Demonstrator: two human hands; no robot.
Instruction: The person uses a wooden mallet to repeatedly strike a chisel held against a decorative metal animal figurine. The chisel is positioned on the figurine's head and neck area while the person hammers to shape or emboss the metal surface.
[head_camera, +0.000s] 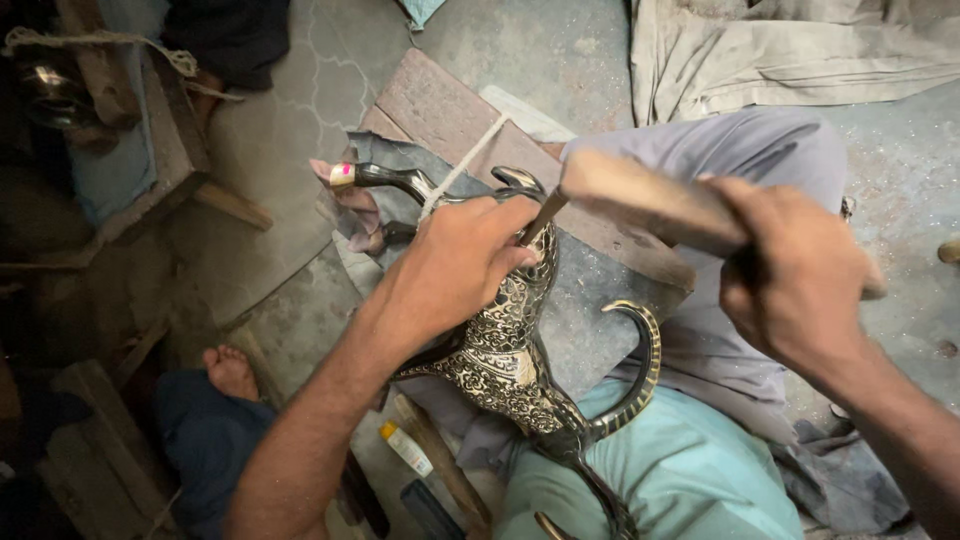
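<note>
Although the left hand (455, 270) covers much of the work, a thin metal chisel (543, 218) shows between its closed fingers, its tip hidden against the ewer (505, 350). The right hand (795, 275) is wrapped tight around a wooden mallet (650, 200), whose pale, blunt block hangs just above the chisel's top; the handle is lost inside the fist.

The ewer lies tilted across the person's lap, on a grey cloth (600, 320) over a worn plank (450, 115). Its dark body is dense with fine silver scrollwork, and a smooth curved spout (385, 178) ends in a pink-banded tip. A hooked handle (645, 360) arcs out on the right, banded in gold and black. The foot of the ewer is cut off by the lower edge.

A white cord (462, 165) runs taut over the neck; where it is tied cannot be seen. A bare foot (232, 372) rests on the dusty concrete floor (290, 130). A small yellow-capped tube (405, 448) lies below the forearm. The far left is too dark to read.
</note>
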